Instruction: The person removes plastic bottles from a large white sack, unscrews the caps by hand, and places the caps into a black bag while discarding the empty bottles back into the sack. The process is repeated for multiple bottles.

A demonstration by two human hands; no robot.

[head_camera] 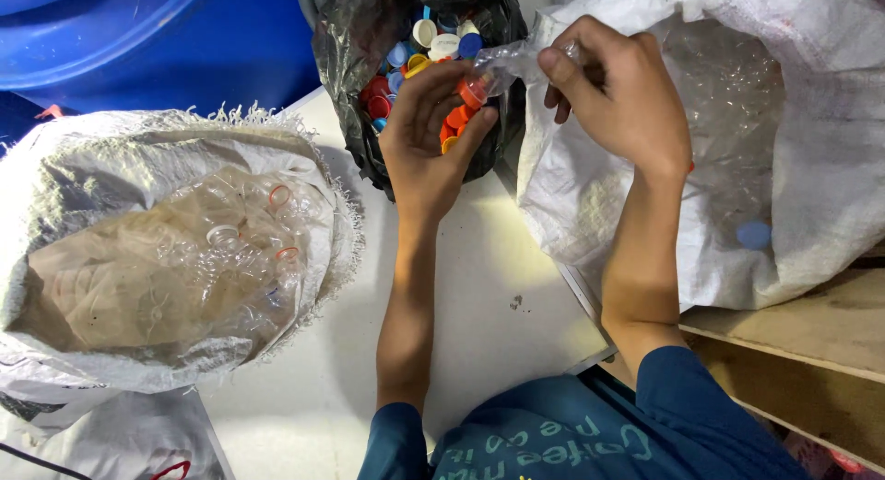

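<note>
Worktop (479, 286): pale and flat, it lay under both forearms, with a blue drum (157, 37) behind it and wooden boards (793, 342) off to the right.
Left hand (429, 130): it was closed on the red cap (472, 94) of a crushed clear bottle (516, 60), thumb and fingers pinching the cap.
Right hand (618, 97): it was gripping the bottle's crumpled body, fingers curled over the plastic, just right of the left hand.
Bottle: it was held in the air between the two hands, cap end toward the left hand, directly above the black bag (369, 37).
Black bag: open just beyond and beneath the left hand, it was filled with loose caps (433, 42) in red, orange, blue, white and yellow.
Right sack (811, 166): white and woven, it lay behind and to the right of the right hand, holding clear bottles, one with a blue cap (753, 235).
Left sack (175, 259): well left of the left hand, open-mouthed with a frayed rim, it held flattened clear bottles without caps.
</note>
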